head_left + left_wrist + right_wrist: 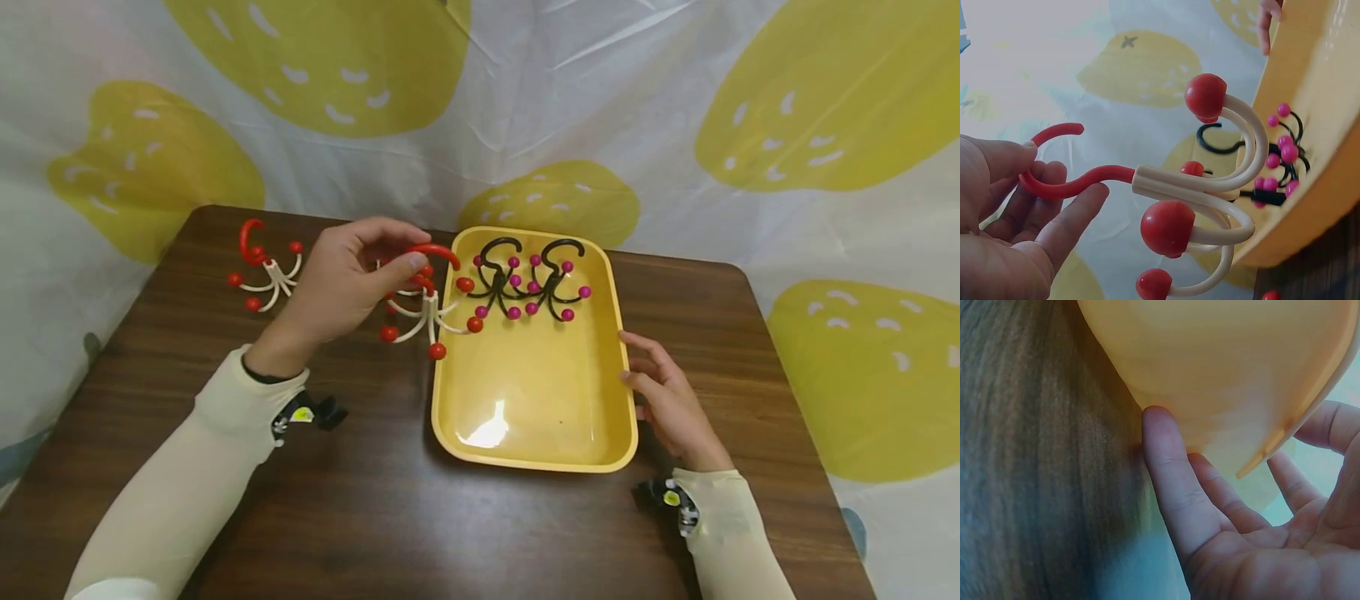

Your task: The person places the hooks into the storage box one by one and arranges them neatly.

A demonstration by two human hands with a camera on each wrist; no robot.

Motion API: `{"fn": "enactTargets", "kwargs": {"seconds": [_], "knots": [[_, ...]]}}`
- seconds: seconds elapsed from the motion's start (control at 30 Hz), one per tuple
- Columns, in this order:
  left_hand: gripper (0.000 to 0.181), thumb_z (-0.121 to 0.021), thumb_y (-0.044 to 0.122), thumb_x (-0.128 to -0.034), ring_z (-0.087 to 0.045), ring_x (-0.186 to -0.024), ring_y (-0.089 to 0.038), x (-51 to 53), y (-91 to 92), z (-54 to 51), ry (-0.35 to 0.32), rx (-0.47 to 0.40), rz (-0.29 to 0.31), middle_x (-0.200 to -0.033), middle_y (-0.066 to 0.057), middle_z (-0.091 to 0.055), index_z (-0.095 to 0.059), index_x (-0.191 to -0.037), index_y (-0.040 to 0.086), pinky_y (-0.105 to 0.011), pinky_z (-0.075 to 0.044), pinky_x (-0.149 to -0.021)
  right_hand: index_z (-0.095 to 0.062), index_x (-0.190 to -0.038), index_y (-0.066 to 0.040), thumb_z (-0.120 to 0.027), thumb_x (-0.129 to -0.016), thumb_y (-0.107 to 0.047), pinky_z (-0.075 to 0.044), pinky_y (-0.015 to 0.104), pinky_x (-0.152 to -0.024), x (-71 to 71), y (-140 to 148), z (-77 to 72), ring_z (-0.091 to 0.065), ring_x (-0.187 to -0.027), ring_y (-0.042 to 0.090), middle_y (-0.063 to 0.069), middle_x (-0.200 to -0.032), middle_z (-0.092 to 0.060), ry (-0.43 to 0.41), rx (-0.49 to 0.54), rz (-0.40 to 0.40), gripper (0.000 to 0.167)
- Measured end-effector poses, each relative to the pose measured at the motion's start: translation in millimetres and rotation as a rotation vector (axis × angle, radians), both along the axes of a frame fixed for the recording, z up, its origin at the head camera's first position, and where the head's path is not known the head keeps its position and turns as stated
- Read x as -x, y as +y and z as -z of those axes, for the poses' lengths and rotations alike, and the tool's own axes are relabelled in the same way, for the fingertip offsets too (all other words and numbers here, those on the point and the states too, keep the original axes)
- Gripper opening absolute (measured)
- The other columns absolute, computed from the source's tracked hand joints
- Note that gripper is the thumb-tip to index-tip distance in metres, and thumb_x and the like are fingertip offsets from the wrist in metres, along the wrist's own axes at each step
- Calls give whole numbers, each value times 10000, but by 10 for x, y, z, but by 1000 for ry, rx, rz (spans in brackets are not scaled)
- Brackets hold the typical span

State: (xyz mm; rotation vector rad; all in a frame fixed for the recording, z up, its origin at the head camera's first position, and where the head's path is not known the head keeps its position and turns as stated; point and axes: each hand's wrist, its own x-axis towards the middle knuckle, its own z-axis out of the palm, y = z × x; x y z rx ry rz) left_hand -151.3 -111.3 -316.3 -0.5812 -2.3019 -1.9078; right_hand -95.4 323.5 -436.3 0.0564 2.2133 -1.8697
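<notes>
My left hand (337,279) pinches the red S-shaped top of a rotating multi-arm hanger hook (431,310), which has white curved arms tipped with red balls. It hangs just over the left rim of the yellow tray (525,387). In the left wrist view, thumb and fingers grip the red hook (1054,190), and the white arms (1179,182) point away from the palm. My right hand (675,408) rests against the tray's right side. Its fingers (1166,450) touch the outer wall, with the thumb near the rim.
Two black hanger hooks with pink balls, one on the left (498,285) and one on the right (552,286), lie side by side at the tray's far end. Another red-and-white hanger hook (272,272) lies on the brown table (360,500) at the far left. A lemon-patterned curtain (540,100) hangs behind.
</notes>
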Motion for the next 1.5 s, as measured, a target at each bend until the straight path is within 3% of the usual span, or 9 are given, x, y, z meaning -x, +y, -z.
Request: {"fn": "enactTargets", "kwargs": {"seconds": [0.2, 0.47, 0.6, 0.9, 1.13, 1.5], "knots": [[238, -754, 54, -977, -762, -859, -190, 56, 251, 17, -23, -68, 91, -1088, -176, -754, -730, -1198, -32, -307, -656, -752, -394, -1616, -212, -534, -1089, -109, -668, 402, -740, -4, -8, 8, -709, -1005, 158, 95, -1292, -583, -6, -4, 1, 555], [227, -760, 93, -981, -735, -942, -196, 80, 571, 77, 16, 5, 134, -1154, -117, -769, -752, -1199, 30, -241, -588, -765, -389, -1620, -216, -524, -1086, -100, -669, 419, -742, -1, -3, 1, -713, -1007, 171, 122, -1318, -565, -4, -13, 0, 562], [213, -767, 116, -978, -717, -945, -156, 102, 747, 128, 23, 38, 154, -1137, -57, -780, -768, -1184, 65, -265, -589, -698, -392, -1618, -217, -523, -1084, -98, -669, 419, -738, -3, 5, 3, -712, -1007, 172, 120, -1313, -566, -4, -16, 2, 562], [178, -763, 97, -979, -726, -925, -192, 145, 1076, 231, -22, -15, 225, -1088, -85, -764, -760, -1153, 60, -344, -620, -730, -395, -1611, -213, -522, -1081, -91, -668, 419, -731, 5, -18, 27, -714, -996, 175, 112, -1279, -577, -6, -2, 7, 559], [182, -767, 95, -971, -718, -936, -154, 218, 1248, 338, -37, -20, 216, -1068, -68, -745, -760, -1151, 66, -255, -569, -776, -375, -1618, -179, -528, -1075, -94, -668, 409, -728, 19, -45, 0, -710, -998, 176, 156, -1310, -561, -8, -7, 15, 570], [181, -762, 109, -975, -706, -898, -153, 312, 1483, 511, -97, 39, 211, -1033, -59, -754, -743, -1153, 81, -241, -574, -783, -386, -1609, -188, -533, -1076, -89, -667, 412, -714, 24, -46, 12, -713, -990, 160, 124, -1295, -566, -10, -2, 18, 562]]}}
